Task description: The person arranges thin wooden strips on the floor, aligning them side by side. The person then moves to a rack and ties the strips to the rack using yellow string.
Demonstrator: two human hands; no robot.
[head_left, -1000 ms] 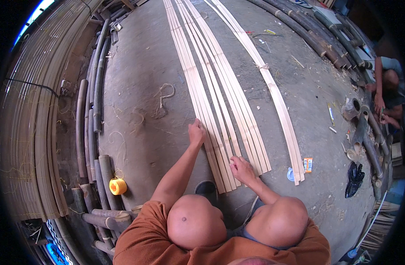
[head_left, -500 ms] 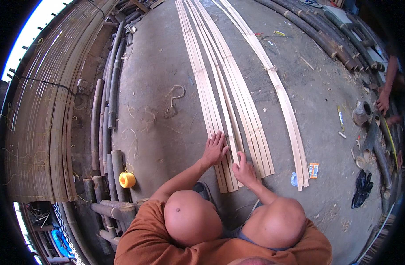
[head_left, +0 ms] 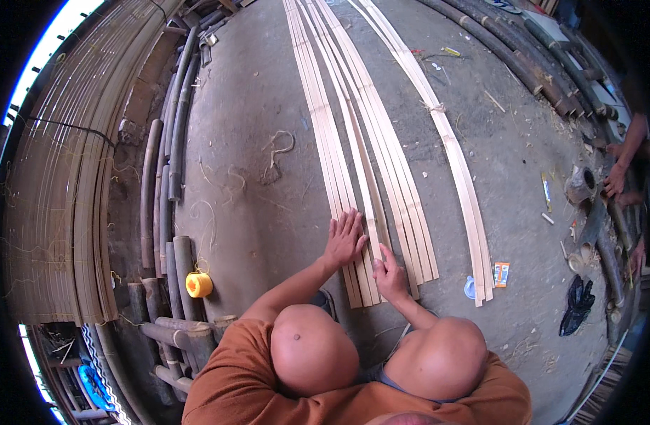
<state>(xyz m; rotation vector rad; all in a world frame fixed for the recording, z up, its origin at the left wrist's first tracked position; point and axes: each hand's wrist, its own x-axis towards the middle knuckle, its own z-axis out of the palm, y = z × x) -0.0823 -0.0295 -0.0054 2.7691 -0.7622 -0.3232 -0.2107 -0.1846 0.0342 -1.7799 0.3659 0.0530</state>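
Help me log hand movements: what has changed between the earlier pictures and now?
The bare left hand has moved toward the body and rightward: curled at the left edge of the flat, pale bamboo strips before, it now lies spread over them. The bare right hand stays near their close ends; whether it grips one is unclear. The round yellow twine spool and tied pale strips at right stayed put.

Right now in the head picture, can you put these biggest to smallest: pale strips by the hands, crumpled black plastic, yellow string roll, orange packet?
1. Pale strips, easily
2. Black plastic
3. Yellow roll
4. Orange packet, narrower than the roll
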